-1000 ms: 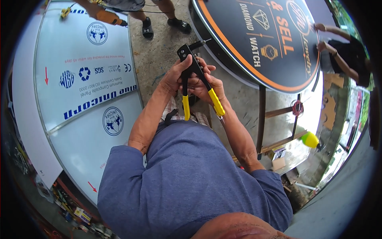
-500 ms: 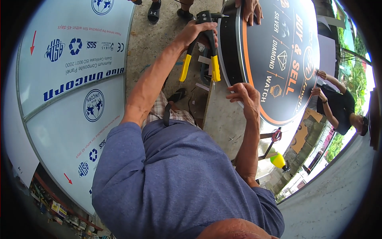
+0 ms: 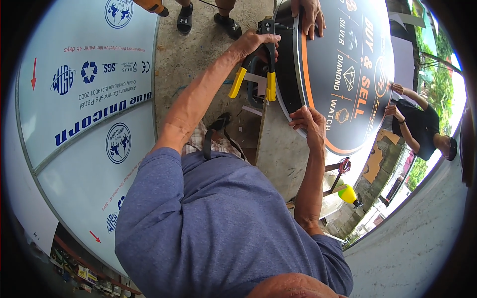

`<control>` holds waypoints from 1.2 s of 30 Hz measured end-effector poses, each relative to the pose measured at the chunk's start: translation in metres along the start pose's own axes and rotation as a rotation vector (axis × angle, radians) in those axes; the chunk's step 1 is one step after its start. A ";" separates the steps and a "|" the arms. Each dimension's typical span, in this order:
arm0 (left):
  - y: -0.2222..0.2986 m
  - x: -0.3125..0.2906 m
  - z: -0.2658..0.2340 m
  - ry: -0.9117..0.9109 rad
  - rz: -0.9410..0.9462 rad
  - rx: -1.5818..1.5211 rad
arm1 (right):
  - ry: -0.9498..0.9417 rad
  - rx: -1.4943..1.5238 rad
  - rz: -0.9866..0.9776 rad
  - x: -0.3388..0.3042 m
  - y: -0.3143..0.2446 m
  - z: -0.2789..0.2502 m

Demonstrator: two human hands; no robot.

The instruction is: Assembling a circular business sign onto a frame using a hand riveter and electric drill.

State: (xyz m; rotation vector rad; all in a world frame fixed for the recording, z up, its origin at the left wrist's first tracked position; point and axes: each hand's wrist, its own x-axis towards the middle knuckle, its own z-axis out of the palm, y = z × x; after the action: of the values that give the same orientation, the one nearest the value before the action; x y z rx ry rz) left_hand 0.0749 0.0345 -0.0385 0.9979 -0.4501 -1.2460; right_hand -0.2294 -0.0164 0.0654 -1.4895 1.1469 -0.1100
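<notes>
My left hand (image 3: 252, 45) is closed around the upper part of a hand riveter (image 3: 271, 79) with a black body and yellow grips. The riveter's handles are spread, and its thin nose points right to the black side wall (image 3: 288, 59) of a large round sign. Whether the tip touches the wall is too small to tell. The sign (image 3: 348, 99) has a dark face with an orange border. Its near rim is under the curled fingers of my right hand (image 3: 310, 121). Farther up, another person's hand (image 3: 309, 17) rests on the sign's edge.
The sign lies over a grey table (image 3: 280, 154). A person in black (image 3: 420, 124) holds its right edge. A yellow-green spray bottle (image 3: 348, 193) hangs below. Large film-covered panels (image 3: 84, 164) stand left. An orange-and-black power tool (image 3: 151, 6) and sandalled feet (image 3: 228, 25) show at the top.
My left hand has carried the riveter slightly right, its nose now at the sign's side wall. My right hand's fingers have come onto the rim. The power tool has come further into view.
</notes>
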 end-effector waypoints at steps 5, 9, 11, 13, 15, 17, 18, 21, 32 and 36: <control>-0.006 0.003 -0.001 -0.014 0.009 0.017 | 0.005 0.036 0.007 0.003 0.003 -0.002; -0.011 0.004 -0.003 -0.014 0.051 0.043 | -0.009 0.052 0.017 0.004 0.004 -0.004; -0.013 0.004 -0.003 -0.010 0.059 0.060 | -0.020 0.061 0.026 0.005 0.004 -0.005; -0.014 0.004 -0.002 -0.004 0.083 0.028 | -0.026 0.048 0.018 0.006 0.005 -0.006; -0.015 0.005 -0.001 -0.001 0.104 0.032 | -0.030 0.052 0.013 0.006 0.006 -0.007; -0.014 0.005 0.000 0.003 0.116 0.070 | -0.042 0.069 0.013 0.006 0.007 -0.007; -0.014 0.005 0.000 0.007 0.114 0.074 | -0.039 0.067 0.014 0.006 0.007 -0.007; -0.013 0.006 0.000 0.009 0.116 0.091 | -0.031 0.059 0.015 0.006 0.007 -0.007; 0.019 0.017 -0.026 -0.238 -0.240 -0.060 | -0.067 0.081 0.080 0.010 0.002 -0.009; 0.042 0.029 -0.032 -0.318 -0.106 0.299 | -0.094 0.093 0.115 0.014 -0.003 -0.012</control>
State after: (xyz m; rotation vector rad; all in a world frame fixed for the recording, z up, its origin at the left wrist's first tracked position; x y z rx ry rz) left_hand 0.1316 0.0198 -0.0272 1.0870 -0.8600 -1.4693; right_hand -0.2281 -0.0346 0.0636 -1.3298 1.1342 -0.0142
